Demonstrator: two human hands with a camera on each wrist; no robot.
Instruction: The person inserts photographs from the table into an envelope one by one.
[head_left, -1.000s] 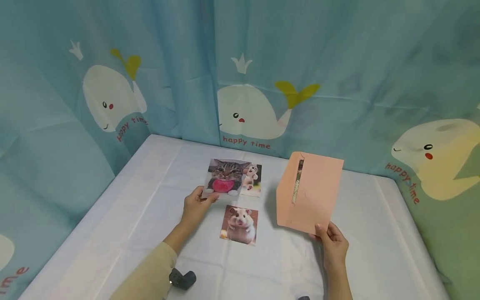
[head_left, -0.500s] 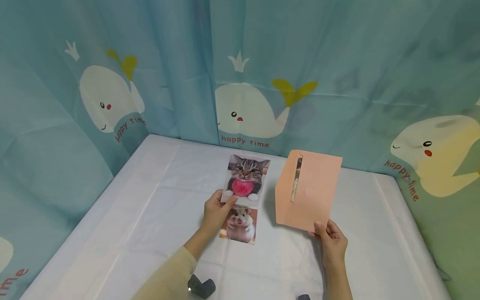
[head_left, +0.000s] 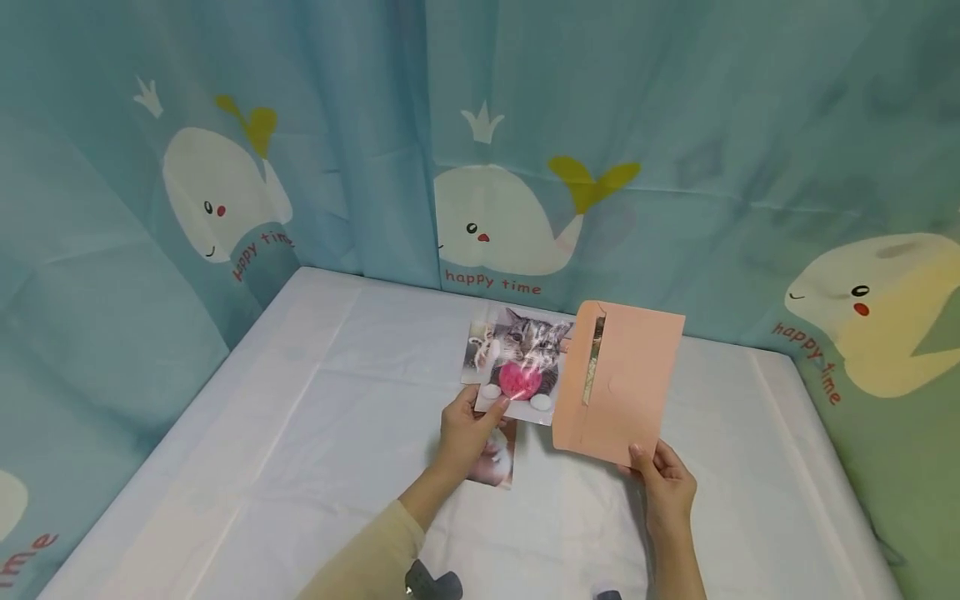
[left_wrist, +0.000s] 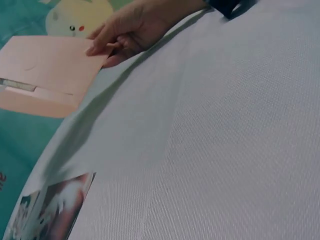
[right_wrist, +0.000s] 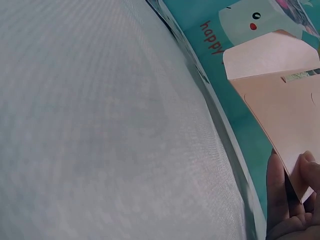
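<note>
My left hand pinches the lower edge of a cat photo and holds it above the white table. The photo's right edge meets the left side of a pink envelope. My right hand grips that envelope upright by its lower corner, its open flap slit facing the photo. In the right wrist view the fingers clamp the envelope. A hamster photo lies on the table, half hidden by my left hand. Another small-animal photo lies behind the cat photo.
Teal curtains printed with white whales wall the table at the back and on both sides. A dark wrist-mounted device shows at the bottom edge. The left wrist view shows the envelope and a photo on the cloth.
My left hand has carried the cat photo to the right, from over the table's middle up to the envelope's side. The right hand and the envelope have stayed in place.
</note>
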